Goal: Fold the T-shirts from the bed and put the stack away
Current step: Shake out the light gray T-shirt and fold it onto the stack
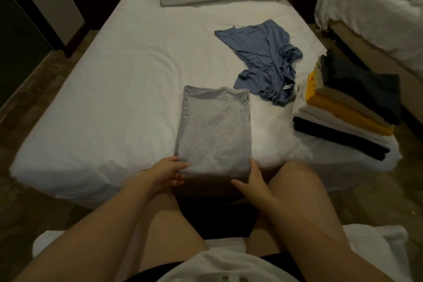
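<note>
Linen in white is stretched over the bed (103,98). At its near edge, the left hand (169,171) is seen pinching the near left corner of a folded grey T-shirt (215,130), thumb on top and fingers beneath. The near right corner is clasped by the right hand (254,181), thumb under the hem, fingers along the side. Farther right, a crumpled blue T-shirt (263,57) is spread unfolded. A stack of folded T-shirts (348,107) is set at the bed's near right corner.
</note>
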